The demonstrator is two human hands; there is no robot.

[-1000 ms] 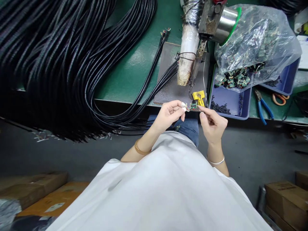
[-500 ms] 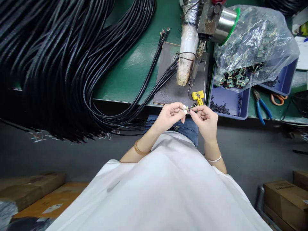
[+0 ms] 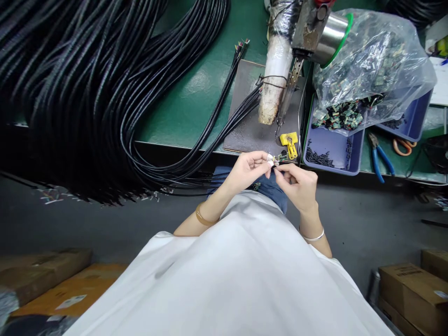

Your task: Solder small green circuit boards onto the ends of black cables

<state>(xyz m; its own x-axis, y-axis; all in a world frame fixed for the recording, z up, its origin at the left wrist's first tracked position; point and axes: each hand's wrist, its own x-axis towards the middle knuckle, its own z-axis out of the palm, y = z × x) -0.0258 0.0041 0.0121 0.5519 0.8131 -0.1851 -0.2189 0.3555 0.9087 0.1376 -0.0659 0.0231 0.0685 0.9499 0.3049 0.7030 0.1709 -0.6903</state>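
Observation:
My left hand (image 3: 249, 170) pinches the stripped end of a black cable, its thin coloured wires showing at the fingertips. White covers sit on the thumb and a finger. Just beyond those fingertips is a small green circuit board (image 3: 282, 157), beside a yellow clip (image 3: 289, 143) at the bench edge. My right hand (image 3: 297, 183) is closed in a pinch right beside the wires; whatever lies between its fingertips is too small to make out. Above the clip, a soldering iron (image 3: 290, 93) points downward next to a wrapped white tube (image 3: 272, 95).
A large bundle of black cables (image 3: 94, 93) covers the left side. On the right are a purple tray (image 3: 334, 170) with small black tubes, a plastic bag (image 3: 374, 56) of circuit boards, a solder spool (image 3: 331, 39), blue-handled cutters (image 3: 380, 158) and orange-handled scissors (image 3: 402, 147).
My right hand has lowered slightly and drawn a little apart from the left fingertips. The small circuit board near the clip now shows more clearly. My left hand has barely moved.

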